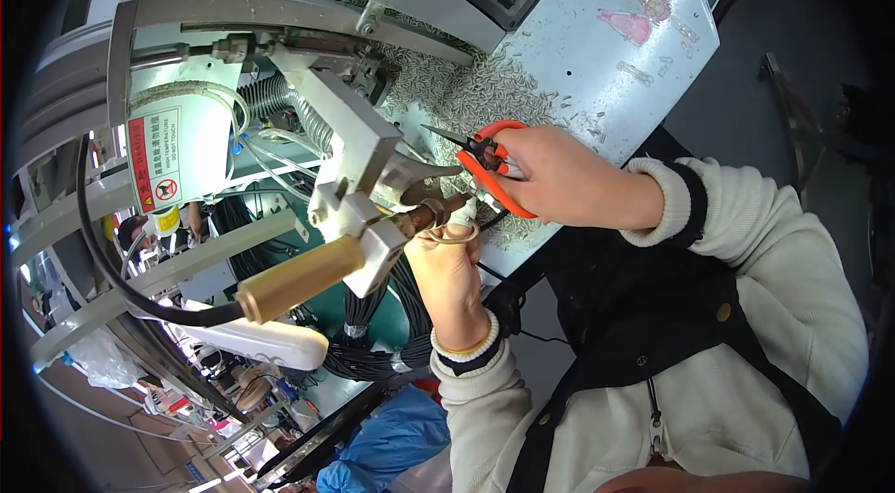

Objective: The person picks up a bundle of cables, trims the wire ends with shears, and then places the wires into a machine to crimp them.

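Silvery bits (494, 90) litter the bench (564, 50), right hand (571, 181) gripping orange-handled cutters (485, 151), left hand (443, 271) — grip unclear — behind metal tip (419, 218).

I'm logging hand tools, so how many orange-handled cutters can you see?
1: the orange-handled cutters, held in the right hand. More could be hidden behind the machine or in the cluttered background.

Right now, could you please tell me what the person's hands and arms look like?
Both the left hand and right hand are ungloved. The left sleeve and right sleeve are cream, with ribbed cuffs and dark bands.
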The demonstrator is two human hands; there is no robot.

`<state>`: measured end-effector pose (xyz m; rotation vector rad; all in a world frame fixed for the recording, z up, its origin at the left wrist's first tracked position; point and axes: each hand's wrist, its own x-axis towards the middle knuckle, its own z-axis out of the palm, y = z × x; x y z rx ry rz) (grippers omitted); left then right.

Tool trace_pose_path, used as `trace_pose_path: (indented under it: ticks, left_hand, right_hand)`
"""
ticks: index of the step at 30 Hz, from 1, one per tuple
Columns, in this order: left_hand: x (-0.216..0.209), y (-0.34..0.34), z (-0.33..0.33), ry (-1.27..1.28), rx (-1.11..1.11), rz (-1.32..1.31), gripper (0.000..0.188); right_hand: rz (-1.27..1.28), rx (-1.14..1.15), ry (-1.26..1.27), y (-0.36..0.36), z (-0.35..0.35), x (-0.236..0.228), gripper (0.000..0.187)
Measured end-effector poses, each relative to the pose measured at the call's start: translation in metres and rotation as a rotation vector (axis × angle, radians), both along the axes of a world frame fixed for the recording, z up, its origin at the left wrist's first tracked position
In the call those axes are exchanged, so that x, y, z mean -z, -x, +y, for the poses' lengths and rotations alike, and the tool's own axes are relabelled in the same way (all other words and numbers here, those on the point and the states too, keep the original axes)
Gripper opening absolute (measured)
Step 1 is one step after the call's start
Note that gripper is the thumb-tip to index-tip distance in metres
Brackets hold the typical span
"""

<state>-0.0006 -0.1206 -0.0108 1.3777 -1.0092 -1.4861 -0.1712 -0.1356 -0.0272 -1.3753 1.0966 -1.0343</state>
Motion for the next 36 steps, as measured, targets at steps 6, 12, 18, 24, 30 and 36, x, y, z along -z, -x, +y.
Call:
trace_pose_path:
  ticks: [6,12,18,24,30,36]
  left_hand:
    - [-0.002,0.003,0.004,0.015,0.019,0.046,0.012]
    - [-0.010,0.000,0.031,-0.131,0.046,0.324,0.008]
    - [-0.010,0.007,0.069,0.108,0.135,0.122,0.021]
    - [0.011,-0.031,0.085,0.566,-0.031,-0.977,0.036]
    - [0.016,-0.099,0.096,0.295,-0.239,-1.467,0.049]
    - [0.013,-0.110,0.092,0.435,-0.106,-1.447,0.051]
  right_hand:
    - [-0.094,-0.023,-0.058,0.001,0.004,-0.005,0.022]
    - [-0.293,-0.143,-0.273,0.013,0.031,-0.016,0.017]
    - [-0.418,-0.258,-0.343,0.022,0.053,-0.020,0.014]
    - [-0.372,-0.056,-0.221,0.053,0.069,-0.018,0.016]
    - [-0.266,-0.064,-0.268,0.057,0.081,-0.008,0.018]
    - [-0.245,-0.062,-0.320,0.044,0.085,-0.005,0.019]
